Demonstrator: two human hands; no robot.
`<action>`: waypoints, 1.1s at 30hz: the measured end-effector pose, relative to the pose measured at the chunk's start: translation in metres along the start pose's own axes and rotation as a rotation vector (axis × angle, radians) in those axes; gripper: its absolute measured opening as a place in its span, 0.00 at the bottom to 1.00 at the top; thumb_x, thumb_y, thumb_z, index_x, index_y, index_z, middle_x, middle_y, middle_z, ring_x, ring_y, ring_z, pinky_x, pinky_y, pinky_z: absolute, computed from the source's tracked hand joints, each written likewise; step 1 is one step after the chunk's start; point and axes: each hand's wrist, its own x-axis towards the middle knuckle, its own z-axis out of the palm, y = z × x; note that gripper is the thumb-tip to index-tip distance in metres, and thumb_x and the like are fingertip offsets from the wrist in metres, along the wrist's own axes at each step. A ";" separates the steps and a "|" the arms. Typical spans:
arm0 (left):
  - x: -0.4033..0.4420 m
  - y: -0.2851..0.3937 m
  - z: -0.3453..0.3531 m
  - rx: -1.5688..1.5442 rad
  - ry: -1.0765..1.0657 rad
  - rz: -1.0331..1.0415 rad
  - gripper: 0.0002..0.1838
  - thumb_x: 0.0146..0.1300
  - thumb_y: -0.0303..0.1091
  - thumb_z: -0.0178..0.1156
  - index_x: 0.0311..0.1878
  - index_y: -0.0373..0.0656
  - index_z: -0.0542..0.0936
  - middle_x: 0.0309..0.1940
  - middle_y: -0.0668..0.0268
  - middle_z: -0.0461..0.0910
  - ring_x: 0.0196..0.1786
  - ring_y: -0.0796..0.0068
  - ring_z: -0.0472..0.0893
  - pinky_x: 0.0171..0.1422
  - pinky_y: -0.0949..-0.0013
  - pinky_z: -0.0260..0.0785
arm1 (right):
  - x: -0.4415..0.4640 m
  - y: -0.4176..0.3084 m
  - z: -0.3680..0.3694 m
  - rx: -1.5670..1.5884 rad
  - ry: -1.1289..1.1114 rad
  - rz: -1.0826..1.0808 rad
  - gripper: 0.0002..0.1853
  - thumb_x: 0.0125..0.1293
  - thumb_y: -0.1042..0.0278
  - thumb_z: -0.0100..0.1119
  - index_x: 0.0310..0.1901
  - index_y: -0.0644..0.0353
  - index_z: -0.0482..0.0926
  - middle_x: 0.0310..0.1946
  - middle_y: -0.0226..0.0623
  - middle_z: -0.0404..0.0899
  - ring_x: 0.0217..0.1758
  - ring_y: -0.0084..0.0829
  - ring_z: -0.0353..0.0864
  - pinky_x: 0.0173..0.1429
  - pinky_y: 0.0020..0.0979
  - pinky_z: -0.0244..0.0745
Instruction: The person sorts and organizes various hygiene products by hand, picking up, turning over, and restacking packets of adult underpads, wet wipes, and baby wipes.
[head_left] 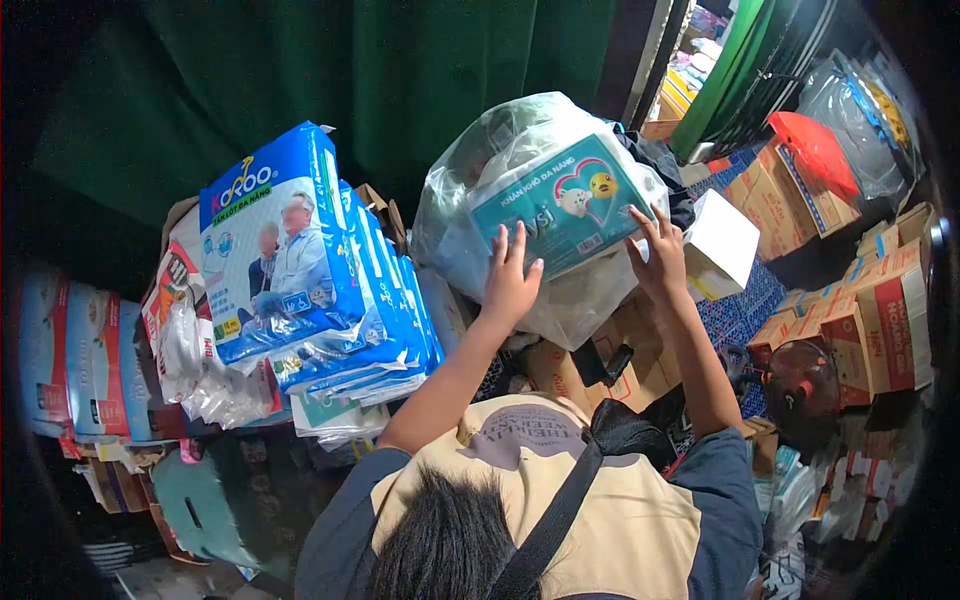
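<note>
A teal package (555, 210) with cartoon animal heads and printed lettering lies tilted on a large clear plastic bag (450, 225). My left hand (513, 275) rests on the package's lower left part, its fingers spread. At the package's right end is my right hand (660, 255), fingers apart and touching the edge. Pale contents show through the bag, though what they are cannot be made out. Just right of my right hand stands a white box (722, 245).
Blue and white packs (290, 250) are stacked at the left, beside red and white plastic packaging (175, 320). Cardboard boxes (850, 320) and a red bag (815, 150) sit at the right. A dark green curtain (400, 70) hangs behind.
</note>
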 end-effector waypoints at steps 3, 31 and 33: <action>0.000 0.022 -0.024 -0.285 -0.177 0.059 0.37 0.65 0.42 0.54 0.73 0.50 0.51 0.71 0.44 0.50 0.73 0.48 0.52 0.72 0.59 0.53 | 0.003 -0.012 -0.010 0.096 -0.011 0.036 0.29 0.56 0.70 0.63 0.61 0.46 0.69 0.61 0.50 0.65 0.55 0.52 0.70 0.58 0.43 0.69; -0.102 0.090 -0.199 -1.166 -0.173 0.205 0.40 0.67 0.45 0.53 0.74 0.43 0.45 0.72 0.49 0.50 0.69 0.54 0.62 0.71 0.56 0.54 | 0.013 -0.202 -0.098 1.469 -0.772 -0.112 0.29 0.69 0.64 0.51 0.67 0.63 0.55 0.60 0.46 0.66 0.58 0.31 0.72 0.60 0.33 0.68; -0.113 0.088 -0.212 -1.136 -0.151 0.206 0.40 0.67 0.46 0.53 0.73 0.39 0.46 0.71 0.48 0.50 0.68 0.54 0.63 0.70 0.56 0.55 | 0.011 -0.216 -0.099 1.490 -0.805 -0.117 0.29 0.69 0.64 0.51 0.67 0.64 0.55 0.60 0.46 0.66 0.57 0.30 0.72 0.58 0.32 0.68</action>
